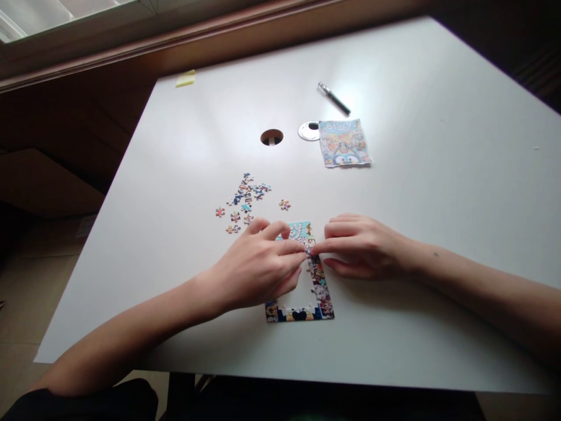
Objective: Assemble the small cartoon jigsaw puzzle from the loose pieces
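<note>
A partly assembled jigsaw puzzle (324, 297) lies flat on the white table, its border joined and its middle showing bare table. My left hand (267, 260) reaches over the puzzle's left and upper part, hiding some of it, with fingers apart and fingertips on the upper right portion. My right hand (363, 245) is at the puzzle's right edge, its index finger stretched out and touching the pieces near my left fingertips. No piece shows between the fingers of either hand. Loose puzzle pieces (246, 207) lie scattered beyond my left hand; one piece (284, 204) sits apart.
A creased picture sheet (345, 143) overlaps a round silver cover (308, 131) farther back. A dark marker (334, 98) lies behind them. The white table (184, 158) has a round hole (272, 137), and a yellow sticker (186, 78) is at its far left corner.
</note>
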Demonstrator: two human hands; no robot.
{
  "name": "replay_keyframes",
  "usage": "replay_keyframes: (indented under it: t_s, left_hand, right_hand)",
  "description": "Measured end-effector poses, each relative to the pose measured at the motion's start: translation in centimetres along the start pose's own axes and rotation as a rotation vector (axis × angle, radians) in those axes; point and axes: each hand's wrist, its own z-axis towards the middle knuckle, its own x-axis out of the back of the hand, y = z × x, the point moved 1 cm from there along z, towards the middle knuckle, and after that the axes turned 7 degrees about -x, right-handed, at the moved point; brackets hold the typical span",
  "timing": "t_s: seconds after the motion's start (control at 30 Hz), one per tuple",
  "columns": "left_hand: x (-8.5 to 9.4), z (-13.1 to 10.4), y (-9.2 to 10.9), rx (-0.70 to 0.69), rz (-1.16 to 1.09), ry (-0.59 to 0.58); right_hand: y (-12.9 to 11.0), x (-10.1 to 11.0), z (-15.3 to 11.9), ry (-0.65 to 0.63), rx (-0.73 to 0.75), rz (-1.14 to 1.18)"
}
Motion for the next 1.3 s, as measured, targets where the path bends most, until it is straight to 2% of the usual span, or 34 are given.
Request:
replay_keyframes:
  t_s: [0.1,0.2,0.3,0.4,0.8,1.03,1.3]
  left_hand:
    - [0.7,-1.0,-1.0,0.103,-0.046,0.091]
    - [0.1,-2.7,-1.3,0.156,-0.005,0.146]
    - [-1.1,-4.1,-0.9,0.128,0.016,0.107]
    - [-1.7,-4.5,-0.7,0.129,0.025,0.046]
    - [-2.2,-4.9,-2.2,0.078,-0.054,-0.11]
    - [-2.4,-5.0,-2.4,0.073,-0.083,-0.05]
    - [-2.3,-4.9,-2.4,0.06,-0.079,-0.062]
  right_hand:
    - [-0.2,0.1,0.1,0.019,0.001,0.018]
    - [-0.6,0.2,0.1,0.055,0.015,-0.049]
    - [-1.0,0.1,0.0,0.032,0.021,-0.154]
    - [-1.1,-0.1,0.0,-0.007,0.003,-0.199]
    - [-0.9,-0.6,0.0,-0.033,-0.047,-0.176]
    - [-1.0,-0.6,-0.1,-0.06,-0.037,-0.172]
    - [-0.8,-0.7,-0.1,-0.07,-0.036,-0.181]
